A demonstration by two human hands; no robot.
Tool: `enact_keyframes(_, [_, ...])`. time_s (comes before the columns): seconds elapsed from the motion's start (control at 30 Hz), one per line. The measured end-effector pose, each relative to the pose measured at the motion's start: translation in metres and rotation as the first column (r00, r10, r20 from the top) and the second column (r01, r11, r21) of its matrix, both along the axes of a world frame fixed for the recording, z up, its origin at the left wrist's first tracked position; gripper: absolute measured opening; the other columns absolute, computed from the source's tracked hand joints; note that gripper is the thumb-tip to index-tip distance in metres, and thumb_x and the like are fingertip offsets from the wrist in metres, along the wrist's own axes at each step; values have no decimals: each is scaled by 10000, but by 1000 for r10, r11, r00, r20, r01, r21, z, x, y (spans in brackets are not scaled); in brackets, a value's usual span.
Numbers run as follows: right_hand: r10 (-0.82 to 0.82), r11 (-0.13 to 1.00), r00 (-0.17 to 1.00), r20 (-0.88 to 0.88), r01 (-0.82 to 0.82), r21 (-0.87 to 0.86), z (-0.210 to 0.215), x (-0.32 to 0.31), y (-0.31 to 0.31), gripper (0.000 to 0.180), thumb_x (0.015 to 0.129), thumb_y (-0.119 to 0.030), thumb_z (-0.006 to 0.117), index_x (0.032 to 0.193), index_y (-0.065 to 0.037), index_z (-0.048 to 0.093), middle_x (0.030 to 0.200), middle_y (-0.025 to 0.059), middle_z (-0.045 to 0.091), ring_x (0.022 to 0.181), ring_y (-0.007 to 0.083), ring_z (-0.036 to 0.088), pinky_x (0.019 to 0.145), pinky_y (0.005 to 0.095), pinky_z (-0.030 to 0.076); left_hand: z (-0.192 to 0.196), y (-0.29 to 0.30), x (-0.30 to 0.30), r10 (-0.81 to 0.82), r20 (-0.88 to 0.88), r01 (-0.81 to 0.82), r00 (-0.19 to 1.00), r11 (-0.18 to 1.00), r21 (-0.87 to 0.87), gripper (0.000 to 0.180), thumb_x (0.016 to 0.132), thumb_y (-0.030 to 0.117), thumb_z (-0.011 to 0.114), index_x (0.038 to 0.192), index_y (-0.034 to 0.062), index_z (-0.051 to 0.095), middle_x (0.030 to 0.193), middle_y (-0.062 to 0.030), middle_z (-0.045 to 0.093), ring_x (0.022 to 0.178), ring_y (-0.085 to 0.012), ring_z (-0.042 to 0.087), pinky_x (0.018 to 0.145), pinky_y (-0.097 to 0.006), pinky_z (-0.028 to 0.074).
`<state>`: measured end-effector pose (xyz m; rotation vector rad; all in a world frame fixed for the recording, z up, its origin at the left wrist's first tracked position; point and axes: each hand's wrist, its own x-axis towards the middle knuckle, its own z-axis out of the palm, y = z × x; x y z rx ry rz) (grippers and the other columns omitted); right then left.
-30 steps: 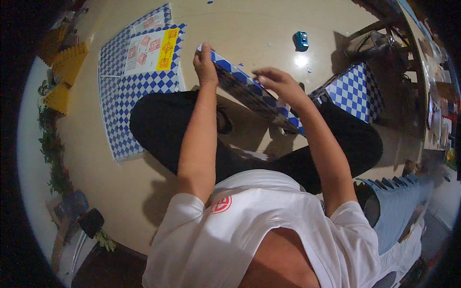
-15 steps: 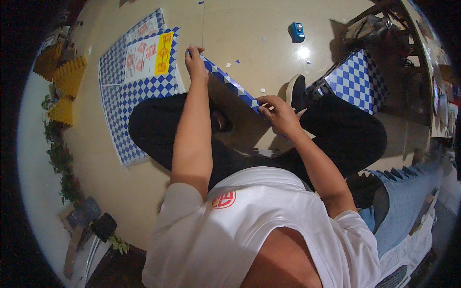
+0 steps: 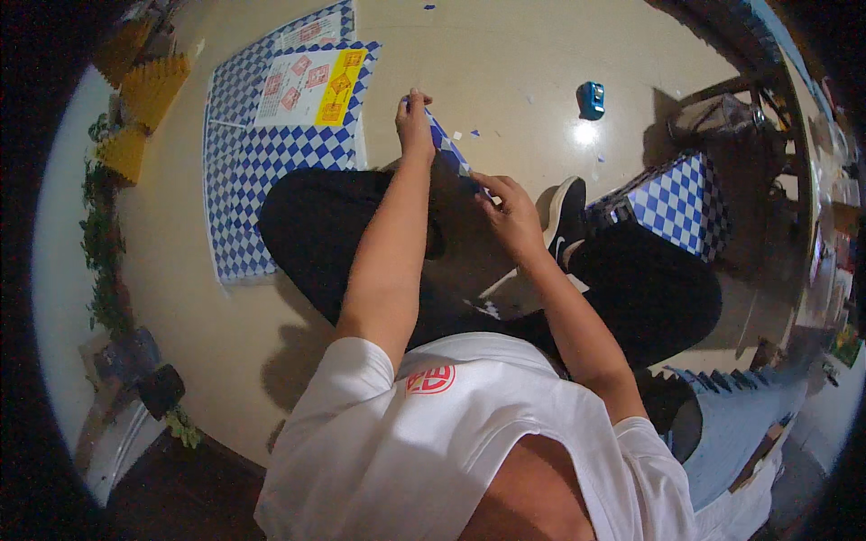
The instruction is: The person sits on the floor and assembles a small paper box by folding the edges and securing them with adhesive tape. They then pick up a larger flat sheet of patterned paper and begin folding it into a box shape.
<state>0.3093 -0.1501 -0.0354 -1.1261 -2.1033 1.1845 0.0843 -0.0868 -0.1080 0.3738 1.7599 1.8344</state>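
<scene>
Between my hands is a thin panel [image 3: 447, 148] with a blue-and-white checked edge, seen almost edge-on; its face toward me is dark and in shadow. My left hand [image 3: 415, 126] is closed on its far end, fingers wrapped over the corner. My right hand [image 3: 511, 211] pinches the nearer end between thumb and fingers. Below the panel, much of its lower side blends with my dark trousers and cannot be made out. Left of my knee lie checked blue-and-white sheets [image 3: 296, 155] on the floor, topped by a white and yellow printed sheet [image 3: 295, 90].
A blue tape measure [image 3: 591, 100] lies on the floor [image 3: 505, 45] ahead, with small paper scraps scattered about. A checked blue-and-white box-like piece [image 3: 672, 203] stands beyond my right knee, near a wooden rack [image 3: 794, 135]. Yellow pleated pieces [image 3: 155, 90] and leafy plants [image 3: 101, 243] line the left.
My hands are nearer each other in the picture, and the panel has turned to a steeper, more foreshortened slant. The whole view has shifted, with floor things appearing farther right.
</scene>
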Motion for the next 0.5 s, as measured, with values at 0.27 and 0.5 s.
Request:
enact_keyframes(0.27, [4, 998, 999, -38, -7, -62, -11, -43, 24, 245, 857, -129, 722, 1050, -15, 622, 1001, 153, 640, 847, 278, 647, 748, 367, 529, -17, -3, -2, 69, 276, -122, 959, 976, 179, 429, 1017, 424, 421, 972, 62, 647, 932, -69, 662, 931, -191, 592, 931, -330, 406])
enact_keyframes(0.5, [-23, 995, 999, -31, 19, -102, -27, -67, 38, 237, 882, -161, 691, 1035, -10, 591, 983, 166, 634, 830, 309, 642, 765, 414, 510, -18, -3, -7, 23, 57, -34, 998, 980, 194, 394, 1007, 359, 385, 998, 56, 638, 963, -83, 665, 952, -198, 600, 928, -349, 421])
